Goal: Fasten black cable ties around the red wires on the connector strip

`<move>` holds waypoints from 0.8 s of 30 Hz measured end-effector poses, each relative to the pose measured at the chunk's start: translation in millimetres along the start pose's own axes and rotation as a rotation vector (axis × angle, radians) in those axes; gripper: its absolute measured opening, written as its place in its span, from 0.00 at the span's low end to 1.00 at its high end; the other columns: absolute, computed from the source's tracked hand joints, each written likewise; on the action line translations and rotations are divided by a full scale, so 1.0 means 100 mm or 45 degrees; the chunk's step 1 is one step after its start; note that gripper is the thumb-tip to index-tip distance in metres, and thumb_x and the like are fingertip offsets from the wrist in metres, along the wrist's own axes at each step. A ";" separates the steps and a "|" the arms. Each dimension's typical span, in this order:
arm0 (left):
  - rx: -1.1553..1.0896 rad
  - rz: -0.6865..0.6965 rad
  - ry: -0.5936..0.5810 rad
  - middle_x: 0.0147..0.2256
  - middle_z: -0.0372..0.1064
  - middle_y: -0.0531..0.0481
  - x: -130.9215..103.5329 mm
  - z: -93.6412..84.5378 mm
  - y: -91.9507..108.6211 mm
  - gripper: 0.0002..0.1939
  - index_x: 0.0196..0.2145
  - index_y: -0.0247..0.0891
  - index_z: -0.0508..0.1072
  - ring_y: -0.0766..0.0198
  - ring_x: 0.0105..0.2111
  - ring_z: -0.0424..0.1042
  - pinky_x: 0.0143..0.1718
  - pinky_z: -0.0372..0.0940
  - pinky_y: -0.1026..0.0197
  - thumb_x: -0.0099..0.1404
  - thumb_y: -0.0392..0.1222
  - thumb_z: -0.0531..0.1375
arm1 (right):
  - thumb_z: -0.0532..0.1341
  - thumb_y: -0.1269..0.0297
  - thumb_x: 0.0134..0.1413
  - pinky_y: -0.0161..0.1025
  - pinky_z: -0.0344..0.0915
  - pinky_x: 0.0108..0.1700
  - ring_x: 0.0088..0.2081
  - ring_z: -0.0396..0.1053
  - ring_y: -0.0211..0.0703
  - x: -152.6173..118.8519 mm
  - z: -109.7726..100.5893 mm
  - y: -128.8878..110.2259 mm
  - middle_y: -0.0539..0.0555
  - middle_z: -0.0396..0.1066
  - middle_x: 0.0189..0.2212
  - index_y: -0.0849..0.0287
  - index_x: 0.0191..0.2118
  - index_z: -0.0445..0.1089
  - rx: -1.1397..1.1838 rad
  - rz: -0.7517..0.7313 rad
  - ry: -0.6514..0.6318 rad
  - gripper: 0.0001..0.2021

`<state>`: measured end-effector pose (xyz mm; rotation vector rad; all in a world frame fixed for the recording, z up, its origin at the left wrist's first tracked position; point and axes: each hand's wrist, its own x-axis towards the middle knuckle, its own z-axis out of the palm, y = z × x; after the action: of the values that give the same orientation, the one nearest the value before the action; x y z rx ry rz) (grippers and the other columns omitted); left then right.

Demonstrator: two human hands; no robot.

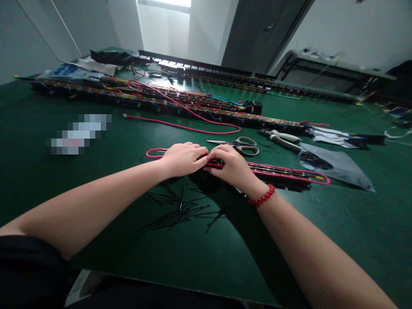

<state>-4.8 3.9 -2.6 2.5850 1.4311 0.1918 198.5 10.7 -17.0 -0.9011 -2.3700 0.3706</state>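
A black wiring strip [277, 180] with thin metal rods and a looped red cable [325, 179] lies crosswise before me on the green table. My left hand [183, 159] rests over its left half, fingers bent and closed on it. Close against those fingertips, my right hand [232, 166] has its thumb and fingers curled around the strip's middle; a red bead bracelet circles that wrist. Any small piece between the fingertips is hidden. Nearer to me, several loose black cable ties [180, 214] are scattered. Just beyond my right hand lie scissors [246, 146] with grey handles.
Pliers [283, 139] and a clear plastic bag [341, 169] of black ties lie to the right. Behind, long wired strips [180, 109] span the table, with a loose red cable [180, 125] in front. A blurred-out patch [79, 135] is at left.
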 end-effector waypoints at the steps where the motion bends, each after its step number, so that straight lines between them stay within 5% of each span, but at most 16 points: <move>1: -0.011 -0.001 -0.001 0.47 0.75 0.47 0.00 0.00 0.00 0.22 0.46 0.44 0.72 0.51 0.50 0.72 0.48 0.65 0.52 0.75 0.54 0.42 | 0.70 0.67 0.51 0.49 0.69 0.47 0.45 0.71 0.53 0.00 0.01 -0.01 0.57 0.75 0.39 0.56 0.35 0.73 -0.007 0.012 0.016 0.06; 11: -0.312 -0.019 0.085 0.51 0.74 0.49 0.01 -0.01 -0.05 0.18 0.47 0.44 0.75 0.53 0.53 0.72 0.48 0.66 0.54 0.72 0.53 0.50 | 0.70 0.66 0.53 0.48 0.70 0.46 0.43 0.72 0.51 0.00 0.02 0.00 0.56 0.75 0.39 0.56 0.35 0.75 0.007 0.061 0.029 0.04; 24: -0.654 -0.072 0.229 0.36 0.77 0.53 0.00 -0.12 -0.03 0.06 0.36 0.38 0.77 0.65 0.38 0.73 0.40 0.63 0.62 0.63 0.42 0.64 | 0.69 0.63 0.55 0.47 0.70 0.44 0.43 0.72 0.51 0.00 0.02 0.01 0.56 0.75 0.39 0.56 0.36 0.76 -0.015 0.054 0.023 0.04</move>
<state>-9.4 6.3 8.1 2.1464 1.2943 0.6987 197.3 11.3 -19.2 -0.9572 -2.3419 0.3641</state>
